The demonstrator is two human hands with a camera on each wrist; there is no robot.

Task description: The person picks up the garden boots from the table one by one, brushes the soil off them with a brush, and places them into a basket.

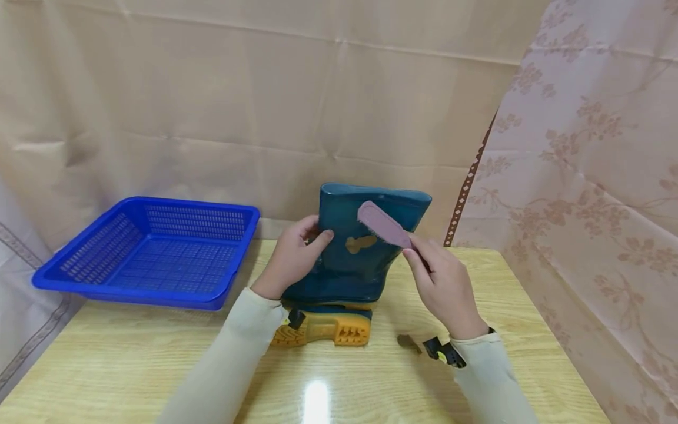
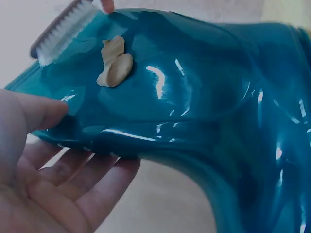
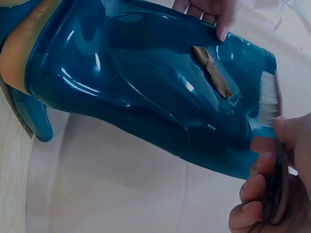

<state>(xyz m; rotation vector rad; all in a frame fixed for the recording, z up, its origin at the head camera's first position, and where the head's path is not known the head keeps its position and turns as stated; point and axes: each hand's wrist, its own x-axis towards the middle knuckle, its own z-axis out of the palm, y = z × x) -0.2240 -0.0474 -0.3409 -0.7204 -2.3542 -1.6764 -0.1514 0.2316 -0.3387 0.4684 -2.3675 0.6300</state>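
Observation:
A teal rubber boot (image 1: 339, 271) stands with its opening up, a tan mud-like smear (image 1: 360, 242) on its shaft. My left hand (image 1: 293, 253) grips the shaft's left side, thumb on the near face and fingers behind in the left wrist view. With my right hand (image 1: 445, 282) I hold a pink-backed brush (image 1: 382, 225) by its handle. White bristles (image 3: 267, 99) face the upper shaft; in the right wrist view they are at its surface near the opening, beside the smear. A yellow treaded sole (image 1: 352, 330) with a teal edge faces me below, apparently a second boot lying down.
A blue plastic basket (image 1: 228, 297) stands at the left on the wooden table (image 1: 508, 306). Close to my right wrist, a small brown patch (image 1: 408, 343) lies on the tabletop. Beige cloth (image 1: 222, 106) hangs behind, and a floral curtain (image 1: 598, 176) borders the right side.

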